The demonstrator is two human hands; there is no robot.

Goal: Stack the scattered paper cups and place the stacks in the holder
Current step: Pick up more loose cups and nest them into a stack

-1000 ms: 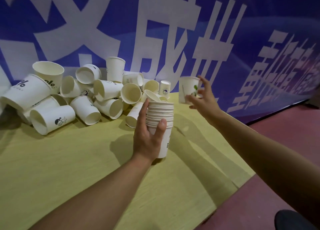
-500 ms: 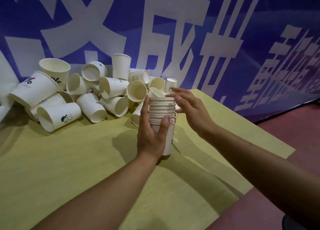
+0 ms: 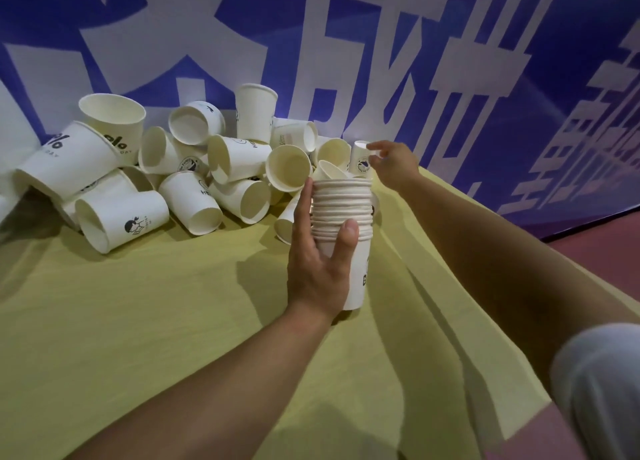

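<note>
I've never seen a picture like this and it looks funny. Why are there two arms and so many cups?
The camera sits on a person's head, looking down, so you see that person's own arms. The left hand holds a stack of paper cups upright over a yellow-green tablecloth. The right hand reaches to a small upside-down cup at the back; whether it grips it yet is unclear. A heap of loose paper cups lies to the left, before a blue banner with big white letters. No holder shows.
</note>
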